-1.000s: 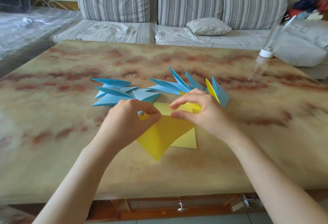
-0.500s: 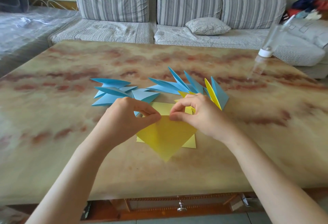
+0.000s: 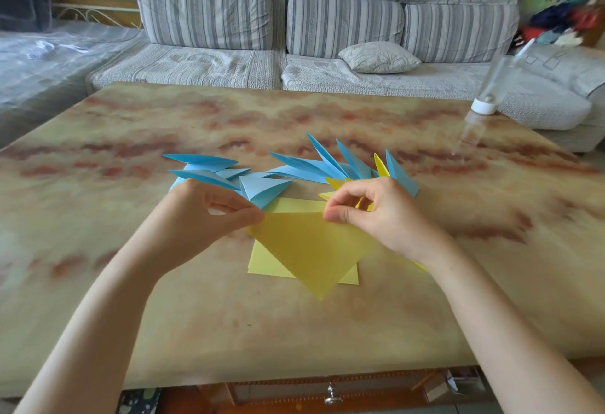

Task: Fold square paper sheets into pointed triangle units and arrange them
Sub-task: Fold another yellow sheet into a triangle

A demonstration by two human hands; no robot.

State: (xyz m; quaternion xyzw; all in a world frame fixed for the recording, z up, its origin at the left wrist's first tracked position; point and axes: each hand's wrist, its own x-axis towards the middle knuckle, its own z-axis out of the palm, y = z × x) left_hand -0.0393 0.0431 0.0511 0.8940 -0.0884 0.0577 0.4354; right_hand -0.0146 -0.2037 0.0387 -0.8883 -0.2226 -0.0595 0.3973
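A yellow paper sheet (image 3: 311, 249) folded into a triangle points toward me, its long edge on the far side. My left hand (image 3: 196, 220) pinches its left corner and my right hand (image 3: 376, 213) pinches the top edge near the right. Under it lies a paler yellow square sheet (image 3: 262, 263), flat on the table. Behind my hands, several folded blue pointed units (image 3: 314, 164) fan out, another group of blue units (image 3: 209, 171) lies to the left, and a yellow unit (image 3: 379, 164) stands among the right ones.
The marble-patterned table (image 3: 327, 331) carries a clear plastic bottle (image 3: 491, 89) standing cap-down at the far right edge. A grey striped sofa (image 3: 203, 63) with a cushion (image 3: 379, 56) runs behind the table. A drawer knob (image 3: 332, 395) shows below the near edge.
The yellow triangle has turned so its tip points straight at me. My hands have spread apart along its top edge, the left toward the left corner.
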